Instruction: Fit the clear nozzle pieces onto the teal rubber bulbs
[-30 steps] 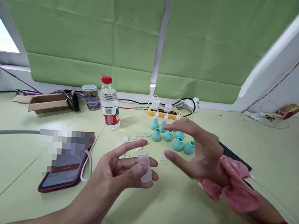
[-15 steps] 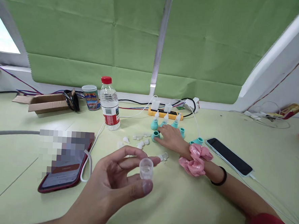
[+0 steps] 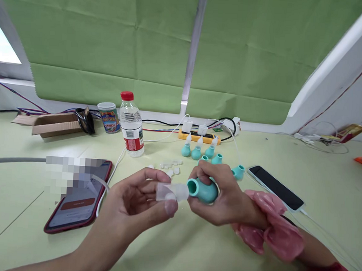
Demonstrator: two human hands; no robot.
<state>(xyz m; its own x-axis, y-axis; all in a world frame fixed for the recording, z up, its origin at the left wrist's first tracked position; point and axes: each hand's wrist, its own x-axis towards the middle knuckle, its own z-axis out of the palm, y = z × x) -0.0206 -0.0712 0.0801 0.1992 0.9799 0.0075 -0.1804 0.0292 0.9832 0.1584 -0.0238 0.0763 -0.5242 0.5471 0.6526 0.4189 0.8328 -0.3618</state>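
The right hand (image 3: 223, 197) covers the far end of the teal bulb (image 3: 207, 191) it clamps, and its curled fingers hide part of the open bulbs (image 3: 217, 158) behind it. The left hand (image 3: 136, 210) pinches a translucent tube (image 3: 179, 191), its thumb overlapping the lower edge; whether the tube's end touches the bulb's mouth cannot be told. Pixel blocks blot out the upper part of the red-cased phone (image 3: 78, 211) left of the left hand.

The bulb is smooth, matte and round-bellied, with a thick-rimmed neck facing the left hand; the tube looks like cloudy plastic. Glossy pink fabric (image 3: 281, 233) bunches around the right wrist. Beyond the left fingertips lie small whitish pieces (image 3: 171, 164), too small to make out. Beneath both hands spreads a pale yellow-green tabletop (image 3: 204, 251); beyond them hangs a creased green blind (image 3: 113, 45).
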